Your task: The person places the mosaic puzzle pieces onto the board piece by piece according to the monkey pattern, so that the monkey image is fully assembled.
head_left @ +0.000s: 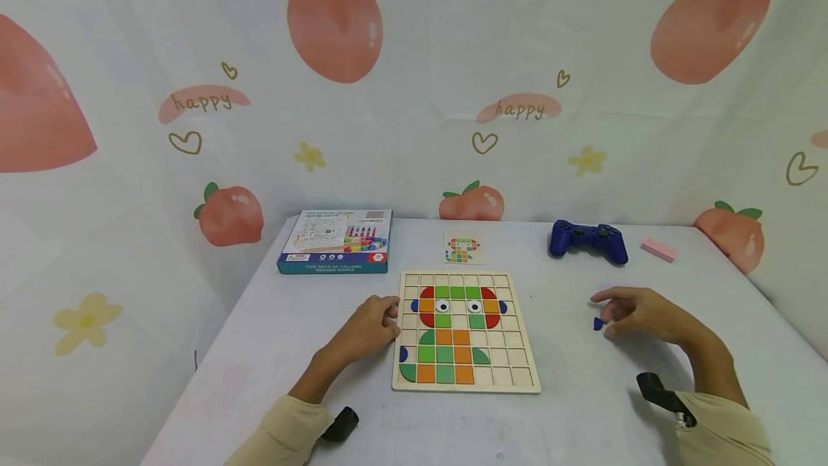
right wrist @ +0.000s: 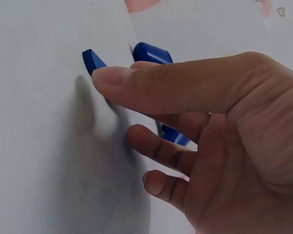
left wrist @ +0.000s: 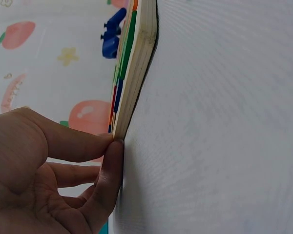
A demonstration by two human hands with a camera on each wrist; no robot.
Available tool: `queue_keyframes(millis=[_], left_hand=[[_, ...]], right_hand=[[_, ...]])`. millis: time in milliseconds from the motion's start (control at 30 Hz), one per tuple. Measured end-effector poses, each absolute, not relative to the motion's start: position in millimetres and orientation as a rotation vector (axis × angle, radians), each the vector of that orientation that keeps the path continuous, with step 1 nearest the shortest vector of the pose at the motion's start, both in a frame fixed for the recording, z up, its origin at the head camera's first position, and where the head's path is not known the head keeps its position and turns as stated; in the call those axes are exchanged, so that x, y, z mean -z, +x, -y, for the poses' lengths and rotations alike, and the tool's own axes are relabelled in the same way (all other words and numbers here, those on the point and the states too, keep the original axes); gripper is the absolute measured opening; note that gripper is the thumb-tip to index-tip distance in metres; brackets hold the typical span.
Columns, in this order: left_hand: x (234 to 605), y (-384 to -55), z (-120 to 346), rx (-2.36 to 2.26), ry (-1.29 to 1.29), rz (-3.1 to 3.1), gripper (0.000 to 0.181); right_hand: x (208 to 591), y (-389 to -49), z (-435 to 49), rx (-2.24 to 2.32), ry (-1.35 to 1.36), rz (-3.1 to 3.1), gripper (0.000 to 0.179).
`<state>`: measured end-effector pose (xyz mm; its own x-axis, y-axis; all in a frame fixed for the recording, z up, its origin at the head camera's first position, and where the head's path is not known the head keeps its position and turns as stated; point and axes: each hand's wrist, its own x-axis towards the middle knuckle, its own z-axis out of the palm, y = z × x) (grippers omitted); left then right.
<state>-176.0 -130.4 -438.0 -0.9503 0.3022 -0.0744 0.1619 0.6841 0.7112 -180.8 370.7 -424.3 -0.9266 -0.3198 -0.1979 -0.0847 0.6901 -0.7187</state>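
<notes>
A square wooden puzzle board (head_left: 502, 360) with a grid of cells lies on the table, filled partly with red, green, orange and blue pieces and two eye pieces. My left hand (head_left: 367, 326) pinches its left edge between thumb and fingers; in the left wrist view the fingertips (left wrist: 115, 151) meet at the board's side (left wrist: 136, 68). Off to the right of the board, my right hand (head_left: 637, 315) holds a small blue rounded piece (head_left: 598, 323) between thumb and index finger, above the table. The right wrist view shows the blue piece (right wrist: 92, 61) jutting past the thumb, other fingers loosely bent.
A picture card (head_left: 464, 249) with a similar coloured pattern lies behind the board. At the back left is a boxed set (head_left: 336, 241). A blue game controller (head_left: 587, 241) and a pink block (head_left: 659, 249) sit at the back right, before a fruit-print curtain (head_left: 401, 142).
</notes>
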Motion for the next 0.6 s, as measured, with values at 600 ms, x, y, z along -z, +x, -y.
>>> queue_keyframes(millis=[600], left_hand=[[438.5,-176.3,131.3,-1.119,0.372,-2.701,0.055]], right_hand=[[425.2,-188.1,-358.1,0.955,-0.222,-2.635,0.029]])
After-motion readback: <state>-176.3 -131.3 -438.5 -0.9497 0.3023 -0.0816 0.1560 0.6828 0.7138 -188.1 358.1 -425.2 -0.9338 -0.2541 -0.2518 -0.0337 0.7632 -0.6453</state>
